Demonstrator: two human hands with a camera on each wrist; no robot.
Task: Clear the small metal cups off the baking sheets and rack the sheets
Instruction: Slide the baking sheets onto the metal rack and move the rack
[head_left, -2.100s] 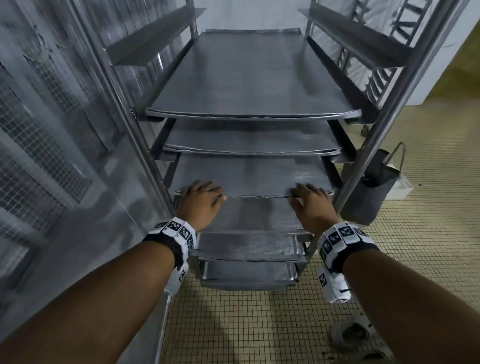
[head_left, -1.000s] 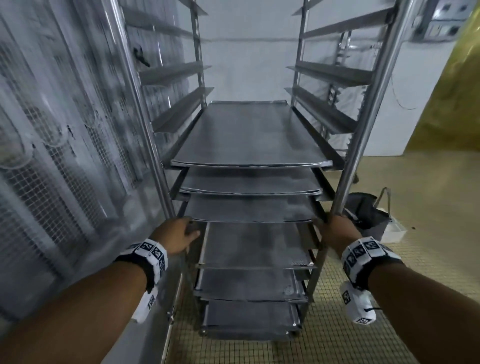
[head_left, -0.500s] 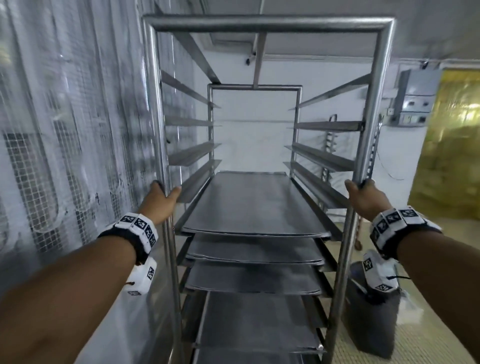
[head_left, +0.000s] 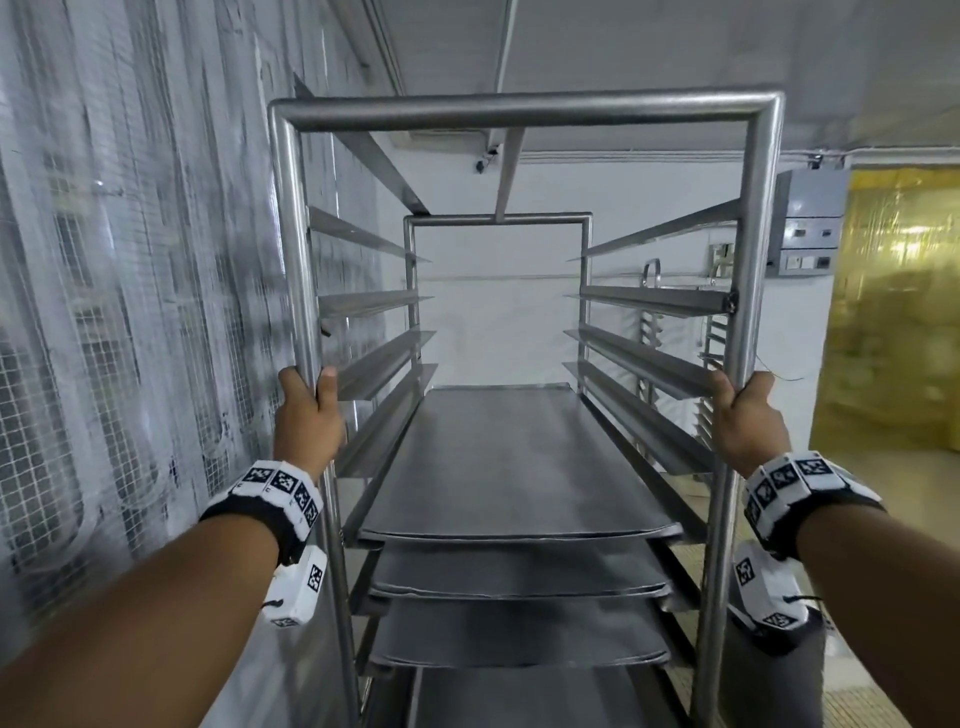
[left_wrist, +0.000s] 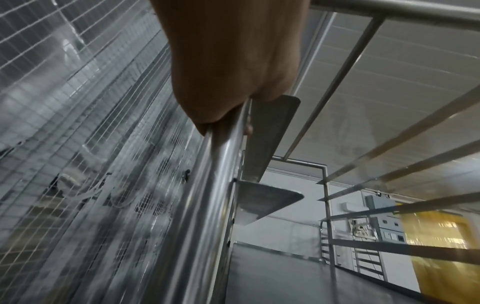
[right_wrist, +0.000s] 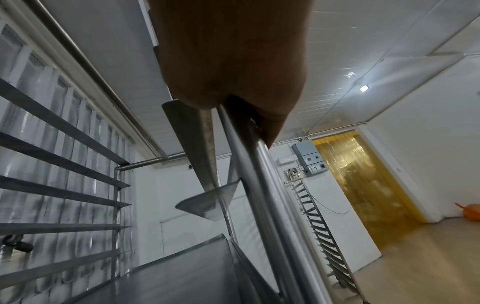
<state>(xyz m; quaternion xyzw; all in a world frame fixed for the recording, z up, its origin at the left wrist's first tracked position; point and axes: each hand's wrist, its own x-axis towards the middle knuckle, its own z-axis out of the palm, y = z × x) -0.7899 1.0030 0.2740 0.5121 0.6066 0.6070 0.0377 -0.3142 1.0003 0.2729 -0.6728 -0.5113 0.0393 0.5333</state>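
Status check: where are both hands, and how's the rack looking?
Left hand grips the rack's left front post; right hand grips the right front post. Baking sheets racked, no cups visible. Mesh wall close on the left.

A tall steel rack (head_left: 524, 111) stands on the tiled floor (head_left: 883, 483), its upper side runners (head_left: 649, 304) bare, and lower down flat baking sheets (head_left: 509, 462) lie stacked level upon level, each resting on its pair of runners, front edges jutting slightly forward.
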